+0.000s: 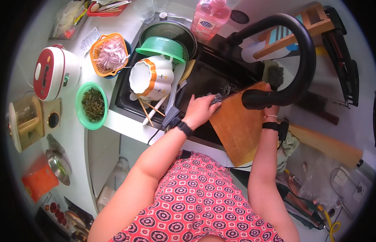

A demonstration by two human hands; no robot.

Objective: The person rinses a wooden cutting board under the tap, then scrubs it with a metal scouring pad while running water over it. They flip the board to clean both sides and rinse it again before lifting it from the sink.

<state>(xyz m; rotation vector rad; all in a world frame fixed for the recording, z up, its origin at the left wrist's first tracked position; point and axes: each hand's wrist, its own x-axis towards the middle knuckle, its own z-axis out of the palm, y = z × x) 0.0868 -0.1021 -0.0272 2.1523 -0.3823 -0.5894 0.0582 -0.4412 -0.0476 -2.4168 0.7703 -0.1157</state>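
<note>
A wooden cutting board (236, 127) lies tilted across the right side of the dark sink (194, 81), its near corner over the counter's front edge. My left hand (201, 109) grips a grey steel-wool scouring pad (217, 98) against the board's left edge. At the far right of the board, my right hand (271, 106) holds its edge; the black faucet (257, 98) partly covers those fingers. The spout arches over the board, and whether water runs is not plain.
Left of my hands, a drainer holds a white scalloped bowl (163, 78), a green basin (160, 48) and chopsticks (145, 112). An orange basket (94, 57) of shredded onion and a green bowl (106, 106) of dark greens stand further left. Pink soap bottle (210, 21) stands behind.
</note>
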